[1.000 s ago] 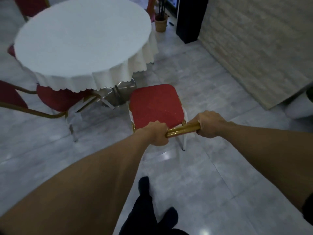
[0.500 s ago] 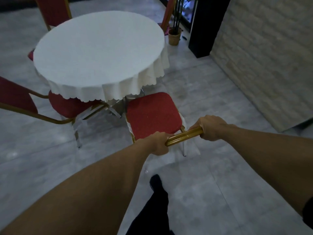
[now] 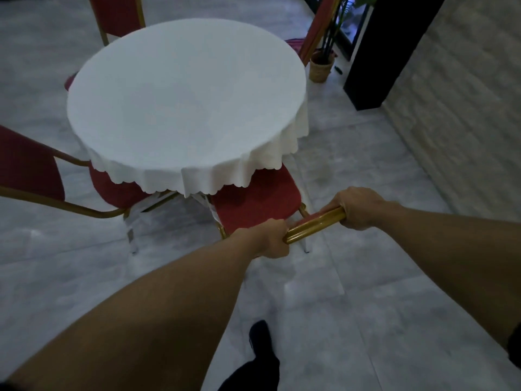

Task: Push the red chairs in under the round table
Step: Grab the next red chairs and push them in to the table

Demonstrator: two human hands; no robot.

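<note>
Left hand (image 3: pixel 272 238) and right hand (image 3: pixel 358 207) each keep a closed grip on the gold top rail (image 3: pixel 314 225) of the red chair (image 3: pixel 253 204), seat ahead of the grip partly under the table (image 3: pixel 186 103); push evenly, square to the table.

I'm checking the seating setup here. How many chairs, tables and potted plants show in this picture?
Red chairs: 4 (held chair, near-left chair, far-left chair, far-right chair)
Round table: 1
Potted plant: 1
Total: 6
</note>
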